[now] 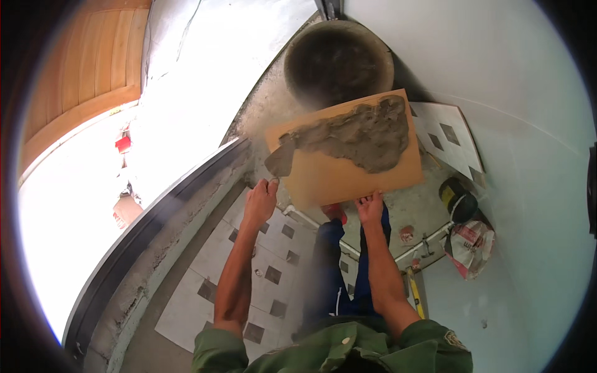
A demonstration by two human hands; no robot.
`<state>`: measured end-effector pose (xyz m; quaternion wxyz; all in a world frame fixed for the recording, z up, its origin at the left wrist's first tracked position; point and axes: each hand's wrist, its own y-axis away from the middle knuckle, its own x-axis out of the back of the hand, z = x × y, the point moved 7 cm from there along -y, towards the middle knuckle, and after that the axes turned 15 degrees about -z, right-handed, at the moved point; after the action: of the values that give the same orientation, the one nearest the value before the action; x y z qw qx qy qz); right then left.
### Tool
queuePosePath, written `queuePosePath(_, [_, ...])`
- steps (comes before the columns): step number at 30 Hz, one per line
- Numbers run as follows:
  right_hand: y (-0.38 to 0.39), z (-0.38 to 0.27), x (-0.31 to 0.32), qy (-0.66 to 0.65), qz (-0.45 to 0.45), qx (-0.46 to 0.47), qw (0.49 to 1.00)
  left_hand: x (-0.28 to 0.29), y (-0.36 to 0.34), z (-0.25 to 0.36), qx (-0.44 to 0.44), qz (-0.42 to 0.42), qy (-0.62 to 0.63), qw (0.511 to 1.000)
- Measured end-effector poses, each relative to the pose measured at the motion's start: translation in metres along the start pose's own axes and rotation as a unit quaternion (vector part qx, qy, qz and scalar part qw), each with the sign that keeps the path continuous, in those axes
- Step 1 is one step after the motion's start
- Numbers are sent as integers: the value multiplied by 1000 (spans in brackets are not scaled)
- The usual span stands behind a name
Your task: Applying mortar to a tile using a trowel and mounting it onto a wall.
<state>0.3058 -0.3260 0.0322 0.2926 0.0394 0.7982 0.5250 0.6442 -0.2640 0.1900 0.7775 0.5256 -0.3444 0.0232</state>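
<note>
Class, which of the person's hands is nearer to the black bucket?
Right. The right hand holds the near edge of the board, left of the black bucket; the left hand, holding the trowel, is farther left.

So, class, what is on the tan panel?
Grey-brown mortar lies across much of the tan panel, with a trowel at the left edge. The surface under the mortar is hidden.

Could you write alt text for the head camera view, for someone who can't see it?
A person's left hand holds a trowel at the edge of an orange-brown panel partly covered in thick grey-brown paste, while the right hand grips its near edge. Beyond is a round tub; patterned tiles lie lower left.
</note>
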Motion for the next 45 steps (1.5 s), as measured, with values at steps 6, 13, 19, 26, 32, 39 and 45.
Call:
queuePosePath(6, [-6, 1, 28, -50, -58, 13, 997, 36, -67, 138, -135, -83, -29, 987])
queuePosePath(13, [-12, -9, 14, 241, -92, 9, 966, 23, -245, 241, -237, -25, -302, 923])
queuePosePath(19, [-11, 0, 9, -44, 11, -25, 999, -17, -337, 239, -148, -45, -222, 963])
queuePosePath(26, [-12, 0, 1, -25, 28, -22, 999, -87, -363, 238, -234, -254, -236, 908])
queuePosePath(32, [-6, 1, 2, -8, 42, -31, 999, -87, -340, 283, -413, -247, -244, 842])
queuePosePath(39, [-10, -1, 1, 7, 38, -37, 999, -70, -349, 263, -207, -265, 99, 937])
queuePosePath(45, [-14, -7, -10, -41, -35, -31, 998, -26, -301, 239, -100, -335, 356, 867])
